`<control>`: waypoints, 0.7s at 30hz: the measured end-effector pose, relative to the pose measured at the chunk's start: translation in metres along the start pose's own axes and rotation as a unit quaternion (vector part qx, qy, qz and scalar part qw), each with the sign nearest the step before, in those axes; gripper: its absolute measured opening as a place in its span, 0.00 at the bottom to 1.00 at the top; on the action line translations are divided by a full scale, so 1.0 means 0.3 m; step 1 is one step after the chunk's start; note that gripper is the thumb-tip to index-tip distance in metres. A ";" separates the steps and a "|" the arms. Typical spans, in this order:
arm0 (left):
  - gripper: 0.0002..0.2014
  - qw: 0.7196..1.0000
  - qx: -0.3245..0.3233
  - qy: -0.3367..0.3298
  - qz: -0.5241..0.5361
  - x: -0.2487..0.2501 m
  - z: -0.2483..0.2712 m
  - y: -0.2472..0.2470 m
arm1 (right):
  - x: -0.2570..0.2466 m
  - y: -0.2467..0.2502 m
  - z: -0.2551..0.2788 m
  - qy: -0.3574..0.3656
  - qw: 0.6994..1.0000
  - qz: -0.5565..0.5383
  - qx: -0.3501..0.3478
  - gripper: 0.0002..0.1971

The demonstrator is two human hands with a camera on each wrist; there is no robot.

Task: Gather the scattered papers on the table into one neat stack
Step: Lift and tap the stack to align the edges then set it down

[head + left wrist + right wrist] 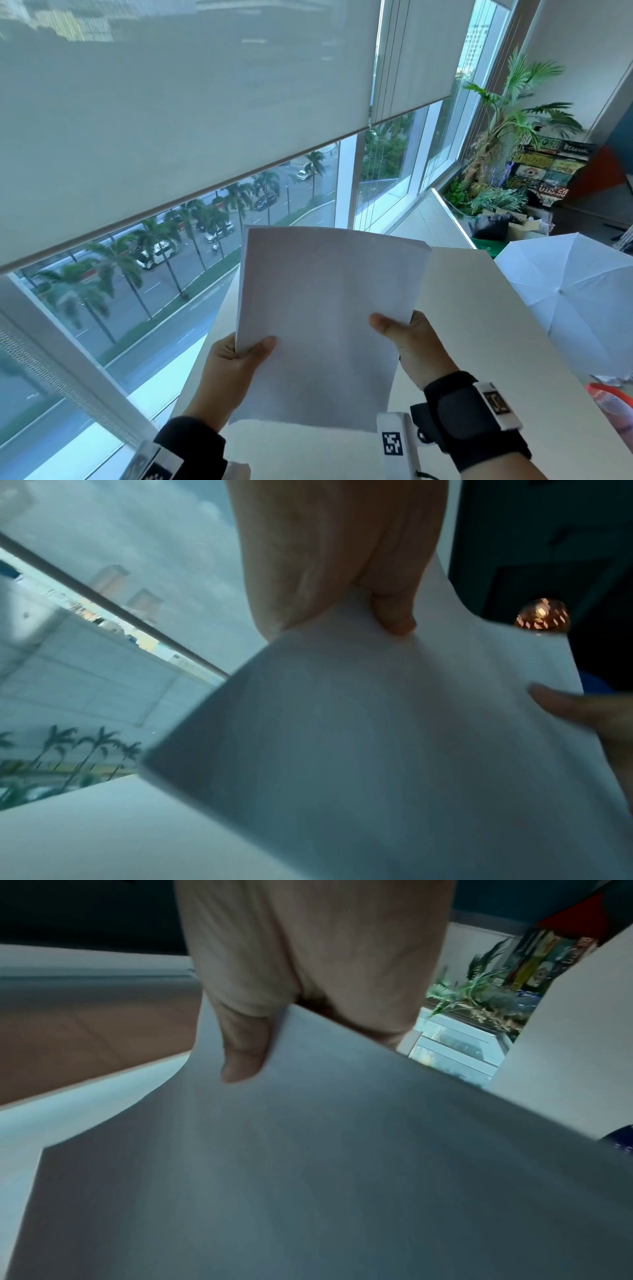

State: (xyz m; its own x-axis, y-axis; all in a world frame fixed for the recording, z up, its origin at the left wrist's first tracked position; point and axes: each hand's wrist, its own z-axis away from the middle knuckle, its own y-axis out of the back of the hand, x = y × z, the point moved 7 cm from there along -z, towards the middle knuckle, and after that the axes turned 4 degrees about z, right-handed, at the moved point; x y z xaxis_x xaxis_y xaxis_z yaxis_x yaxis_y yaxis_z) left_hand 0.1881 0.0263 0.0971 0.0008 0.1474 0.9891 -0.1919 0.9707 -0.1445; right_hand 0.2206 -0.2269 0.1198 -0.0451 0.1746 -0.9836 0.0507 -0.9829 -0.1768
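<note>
A person holds a stack of white papers [322, 325] upright above the white tabletop [479, 342], the left hand [233, 370] pinching its lower left edge, the right hand [411, 339] grasping its right edge, thumbs on the front; the sheet tops look slightly uneven. A white umbrella [575, 291] lies right of the right grip
</note>
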 end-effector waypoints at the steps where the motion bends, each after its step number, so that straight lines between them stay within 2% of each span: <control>1: 0.04 1.000 0.013 -0.006 -0.001 -0.012 0.004 -0.003 | -0.002 -0.003 0.010 0.010 0.999 0.009 0.031 0.04; 3: 0.04 0.999 0.028 -0.014 -0.007 -0.038 0.018 -0.022 | 0.020 -0.005 0.026 0.016 0.997 0.037 0.072 0.08; 6: 0.05 0.999 0.036 -0.005 -0.011 -0.061 0.039 -0.042 | 0.060 -0.020 0.057 0.000 0.994 0.068 0.085 0.09; 8: 0.08 1.000 0.026 -0.003 -0.007 -0.058 0.052 -0.043 | 0.091 -0.006 0.076 -0.018 0.993 0.079 0.091 0.08; 10: 0.03 1.000 -0.004 0.000 0.001 -0.054 0.059 -0.049 | 0.113 0.024 0.089 -0.030 0.990 0.085 0.112 0.09; 12: 0.04 1.000 -0.017 0.005 0.000 -0.053 0.062 -0.053 | 0.125 0.042 0.096 -0.040 0.989 0.072 0.126 0.08; 16: 0.03 1.000 -0.016 0.009 0.016 -0.033 0.060 -0.070 | 0.104 0.037 0.102 -0.024 0.990 0.042 0.129 0.07; 19: 0.07 0.999 -0.030 -0.022 0.026 0.017 0.056 -0.076 | 0.074 0.045 0.104 -0.001 0.992 0.037 0.118 0.10; 21: 0.04 0.998 -0.047 -0.032 0.036 0.044 0.050 -0.072 | 0.054 0.049 0.104 0.009 0.995 0.033 0.094 0.11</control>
State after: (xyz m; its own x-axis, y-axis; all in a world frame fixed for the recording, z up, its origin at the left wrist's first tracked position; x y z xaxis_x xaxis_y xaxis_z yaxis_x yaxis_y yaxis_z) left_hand 0.1777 0.0045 0.1137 -0.0732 0.2079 0.9754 -0.0966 0.9720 -0.2144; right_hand 0.1894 -0.2403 0.1023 -0.0303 0.1080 -0.9937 -0.1344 -0.9856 -0.1030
